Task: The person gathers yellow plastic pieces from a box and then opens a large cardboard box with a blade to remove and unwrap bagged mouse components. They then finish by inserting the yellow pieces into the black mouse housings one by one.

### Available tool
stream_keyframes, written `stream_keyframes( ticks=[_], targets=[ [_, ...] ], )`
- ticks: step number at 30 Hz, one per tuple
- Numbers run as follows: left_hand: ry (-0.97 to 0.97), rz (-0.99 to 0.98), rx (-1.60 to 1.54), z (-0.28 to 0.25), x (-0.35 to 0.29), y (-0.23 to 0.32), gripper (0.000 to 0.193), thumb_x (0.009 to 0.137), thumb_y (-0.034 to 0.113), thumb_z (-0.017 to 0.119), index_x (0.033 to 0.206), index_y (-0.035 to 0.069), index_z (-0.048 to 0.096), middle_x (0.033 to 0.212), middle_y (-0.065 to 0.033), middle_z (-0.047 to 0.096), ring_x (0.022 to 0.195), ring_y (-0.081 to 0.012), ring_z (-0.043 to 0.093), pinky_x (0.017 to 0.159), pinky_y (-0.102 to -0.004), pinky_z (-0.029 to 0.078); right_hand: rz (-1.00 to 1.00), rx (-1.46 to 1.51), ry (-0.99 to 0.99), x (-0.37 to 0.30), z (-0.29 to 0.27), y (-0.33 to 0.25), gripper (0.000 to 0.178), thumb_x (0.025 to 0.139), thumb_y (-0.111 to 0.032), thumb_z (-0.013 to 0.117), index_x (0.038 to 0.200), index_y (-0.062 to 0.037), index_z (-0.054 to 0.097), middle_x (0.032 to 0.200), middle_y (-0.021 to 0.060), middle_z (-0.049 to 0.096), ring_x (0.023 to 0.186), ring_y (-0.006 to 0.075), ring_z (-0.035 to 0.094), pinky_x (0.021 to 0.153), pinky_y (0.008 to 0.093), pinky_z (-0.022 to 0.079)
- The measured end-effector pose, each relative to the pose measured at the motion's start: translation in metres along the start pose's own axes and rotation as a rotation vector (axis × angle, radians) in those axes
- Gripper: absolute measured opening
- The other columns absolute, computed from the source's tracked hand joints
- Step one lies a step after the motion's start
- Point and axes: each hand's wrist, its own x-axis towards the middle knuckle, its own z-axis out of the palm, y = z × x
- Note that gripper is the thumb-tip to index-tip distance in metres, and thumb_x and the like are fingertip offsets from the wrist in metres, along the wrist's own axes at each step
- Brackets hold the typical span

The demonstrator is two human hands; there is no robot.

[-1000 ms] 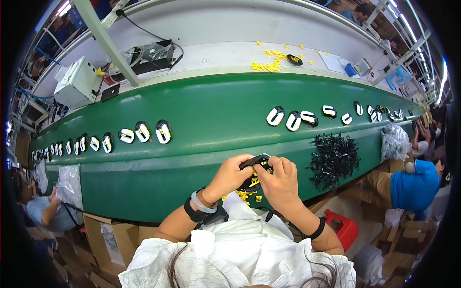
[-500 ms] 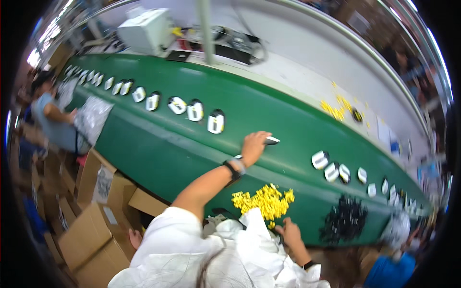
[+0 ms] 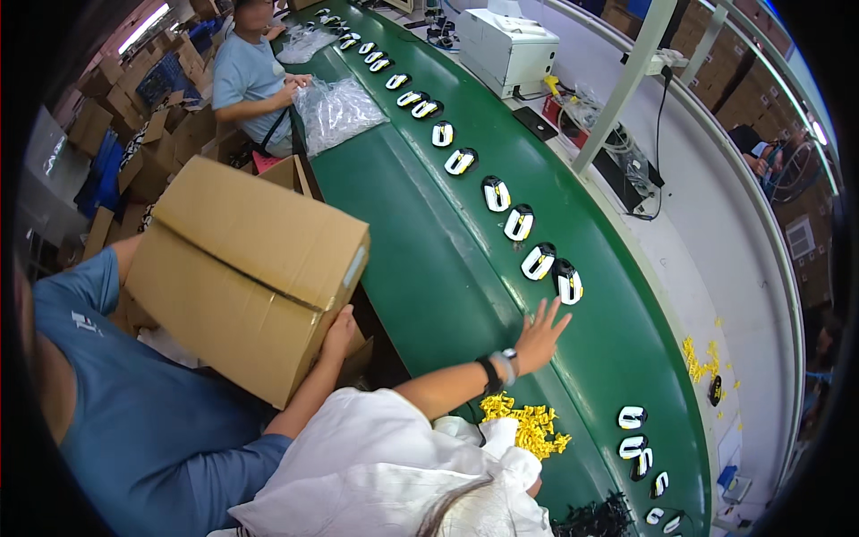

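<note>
My left hand [image 3: 540,336], with a dark band and a grey one on its wrist, is over the green conveyor belt [image 3: 403,224], fingers spread and nothing in them. Just beyond its fingertips lies a black-and-white oval device [image 3: 567,282] with a yellow part, the nearest of a row running to the far left. Of my right hand [image 3: 536,487] only a sliver of skin shows by the white sleeve; its fingers are hidden. A pile of small yellow plastic parts [image 3: 528,424] lies close to my left forearm, and a heap of black parts [image 3: 595,521] sits at the bottom edge.
On my left a co-worker in a blue shirt holds a large cardboard box [image 3: 259,268] close to my arm. Farther along, another person handles clear plastic bags [image 3: 338,112]. More devices [image 3: 632,417] lie to the right. A pale ledge [image 3: 667,309] with loose yellow parts borders the belt.
My left hand has let go of the device, which now lies at the row's near end. The view has swung left, bringing in the co-worker with the box; my right hand is now mostly hidden.
</note>
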Motion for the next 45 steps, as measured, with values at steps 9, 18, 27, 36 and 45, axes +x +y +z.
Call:
stream_keyframes(
  ticks=[9, 18, 27, 36, 45],
  targets=[
    [0.167, -0.176, -0.227, -0.036, -0.124, 0.016, 0.056, 0.074, 0.009, 0.063, 0.126, 0.003, 0.043, 0.139, -0.0258, 0.027, 0.122, -0.0439, 0.035, 0.099, -0.0463, 0.036, -0.349, 0.181, -0.122, -0.001, -0.027, 0.043, 0.017, 0.079, -0.017, 0.062, 0.081, -0.001, 0.06, 0.068, 0.0177, 0.061, 0.064, 0.0357, 0.061, 0.058, 0.0412, 0.047],
    [0.235, -0.358, -0.248, -0.009, -0.346, 0.115, 0.037, 0.074, 0.001, 0.059, 0.11, 0.003, 0.054, 0.127, -0.0183, 0.044, 0.114, -0.0359, 0.045, 0.098, -0.04, 0.038, -0.644, 0.156, -0.417, -0.034, -0.031, 0.168, 0.015, 0.079, -0.012, 0.063, 0.09, -0.0007, 0.062, 0.075, 0.0162, 0.064, 0.069, 0.0302, 0.063, 0.065, 0.0361, 0.049],
    [-0.371, -0.738, -0.293, 0.015, -0.544, 0.229, 0.048, 0.079, 0.022, 0.064, 0.121, 0.003, 0.051, 0.116, -0.0206, 0.054, 0.108, -0.0348, 0.053, 0.092, -0.0407, 0.042, -1.079, -0.21, -0.462, -0.065, -0.026, 0.241, 0.038, 0.071, -0.014, 0.069, 0.107, -0.008, 0.057, 0.104, 0.0104, 0.051, 0.098, 0.0342, 0.049, 0.077, 0.0452, 0.045],
    [-0.265, -1.035, -0.346, 0.06, -0.627, 0.282, 0.046, 0.078, 0.021, 0.061, 0.12, 0.004, 0.051, 0.112, -0.0175, 0.056, 0.106, -0.0342, 0.053, 0.09, -0.0417, 0.044, -1.317, -0.452, -0.467, -0.05, -0.016, 0.232, 0.028, 0.071, -0.013, 0.067, 0.098, -0.009, 0.061, 0.099, 0.0103, 0.053, 0.096, 0.032, 0.048, 0.075, 0.0444, 0.044],
    [-0.117, -1.182, -0.36, 0.068, -0.701, 0.325, 0.04, 0.076, 0.02, 0.063, 0.112, 0.004, 0.055, 0.106, -0.0197, 0.058, 0.097, -0.0363, 0.056, 0.083, -0.0435, 0.046, -1.385, -0.465, -0.401, -0.034, 0.002, 0.243, 0.023, 0.071, -0.013, 0.067, 0.092, -0.0073, 0.063, 0.094, 0.0157, 0.054, 0.092, 0.0356, 0.048, 0.078, 0.0433, 0.044]
  ],
)
